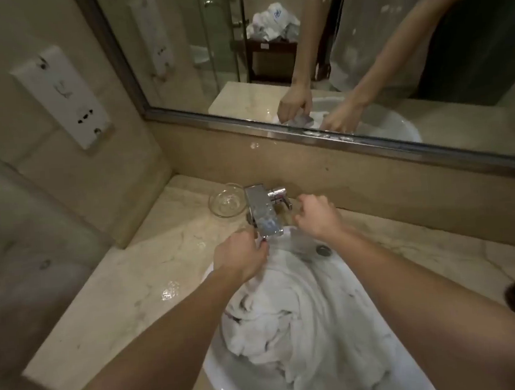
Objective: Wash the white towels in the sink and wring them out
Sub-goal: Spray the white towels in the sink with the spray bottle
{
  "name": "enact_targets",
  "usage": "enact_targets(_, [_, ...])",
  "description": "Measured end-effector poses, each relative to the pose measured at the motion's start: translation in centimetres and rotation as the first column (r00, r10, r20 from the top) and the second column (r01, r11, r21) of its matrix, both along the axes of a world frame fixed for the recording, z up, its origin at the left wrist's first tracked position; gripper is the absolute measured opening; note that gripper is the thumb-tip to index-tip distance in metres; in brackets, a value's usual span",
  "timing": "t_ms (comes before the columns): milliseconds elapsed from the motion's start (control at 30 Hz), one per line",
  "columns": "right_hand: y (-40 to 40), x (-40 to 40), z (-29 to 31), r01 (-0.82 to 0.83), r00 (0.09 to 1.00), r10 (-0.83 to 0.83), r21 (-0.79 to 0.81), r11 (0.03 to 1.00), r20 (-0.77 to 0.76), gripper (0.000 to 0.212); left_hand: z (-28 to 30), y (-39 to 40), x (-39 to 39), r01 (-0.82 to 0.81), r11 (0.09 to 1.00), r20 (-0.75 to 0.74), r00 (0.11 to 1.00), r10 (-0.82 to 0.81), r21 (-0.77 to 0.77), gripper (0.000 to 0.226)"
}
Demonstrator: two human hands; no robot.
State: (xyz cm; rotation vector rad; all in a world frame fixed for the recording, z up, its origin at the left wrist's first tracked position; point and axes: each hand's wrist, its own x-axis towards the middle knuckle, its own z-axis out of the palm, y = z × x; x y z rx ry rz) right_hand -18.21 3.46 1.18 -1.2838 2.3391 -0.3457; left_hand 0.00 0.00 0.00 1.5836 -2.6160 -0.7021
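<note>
Marble counter [128, 283] holds sink [220, 377]; both hands, left [239, 261] and right [317, 216], pinch white towels [295, 320] beneath faucet [260, 213].

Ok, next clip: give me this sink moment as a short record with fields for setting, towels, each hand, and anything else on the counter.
setting: bathroom counter with white sink below a wall mirror
towels: white towels bunched in the basin, one end drawn up under the faucet
left hand: left hand grips the towel edge beside the spout
right hand: right hand fingers curled at the towel's far end; grip not clearly visible
counter: glass dish left of the faucet
</note>
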Motion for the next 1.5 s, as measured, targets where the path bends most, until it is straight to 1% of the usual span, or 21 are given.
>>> enact_targets(100, [-0.8,-0.5,-1.2,0.016,1.0,-0.015,-0.061,0.998,0.016,0.03,-1.2,0.0,-0.6,-0.005,1.0,-0.026,1.0,0.004,-0.029,0.027])
enact_targets(233, [-1.5,0.1,-2.2,0.019,0.996,-0.006,-0.15,0.989,0.086,0.027,-2.7,0.1,-0.4,-0.013,0.999,-0.02,1.0,0.013,-0.04,0.028])
enact_targets(300, [-1.7,0.6,-2.4,0.005,0.998,0.005,-0.173,0.985,0.055,0.024,-3.2,0.1,0.1,-0.01,0.999,-0.004,1.0,0.01,-0.048,0.028])
enact_targets(433, [-1.9,0.7,-2.6,0.007,0.999,0.0,-0.182,0.983,0.038,0.024,-3.2,-0.1,0.9,-0.013,0.999,0.021,1.0,0.014,-0.037,0.032])
enact_targets(600, [-2.3,-0.3,-2.7,0.043,0.995,-0.024,-0.19,0.981,0.102,0.019,-3.2,-0.1,1.0,0.0,1.0,0.026,1.0,0.0,-0.02,0.035])
enact_targets(867, [-2.5,-0.8,-3.3,0.099,0.985,-0.068,-0.199,0.975,0.157,0.015,-3.7,0.2,0.4,0.038,0.999,0.015,0.999,-0.039,0.023,0.04])
enact_targets(967, [-2.5,-1.2,-3.3,0.121,0.977,-0.083,-0.191,0.974,0.198,0.018,-3.9,0.1,0.3,0.052,0.998,0.02,0.998,-0.053,0.038,0.04])
enact_targets(1033, [-2.2,-1.4,-3.4,0.129,0.972,-0.086,-0.19,0.973,0.217,0.027,-4.0,0.1,0.3,0.066,0.997,0.034,0.997,-0.068,0.051,0.042])
enact_targets(1100, [-1.3,-1.4,-3.4,0.128,0.973,-0.09,-0.174,0.976,0.214,0.044,-3.9,0.5,0.2,0.096,0.993,0.058,0.993,-0.1,0.063,0.044])
enact_targets(1133, [-0.6,-1.4,-3.4,0.133,0.973,-0.099,-0.15,0.98,0.21,0.049,-3.8,0.7,0.1,0.125,0.99,0.073,0.989,-0.13,0.064,0.044])
enact_targets(1200, [0.9,-1.4,-3.5,0.14,0.976,-0.119,-0.104,0.985,0.185,0.046,-3.6,1.5,-0.1,0.226,0.972,0.125,0.965,-0.232,0.062,0.043])
enact_targets(1300, [3.7,-1.5,-3.0,0.156,0.975,-0.143,-0.063,0.986,0.173,0.042,-3.0,3.0,-1.2,0.393,0.917,0.212,0.892,-0.399,0.069,0.044])
enact_targets(1500, [10.0,-2.7,-0.3,0.226,0.963,-0.216,-0.043,0.973,0.161,0.035,0.3,6.6,-5.1,0.486,0.872,0.165,0.857,-0.487,0.051,0.047])
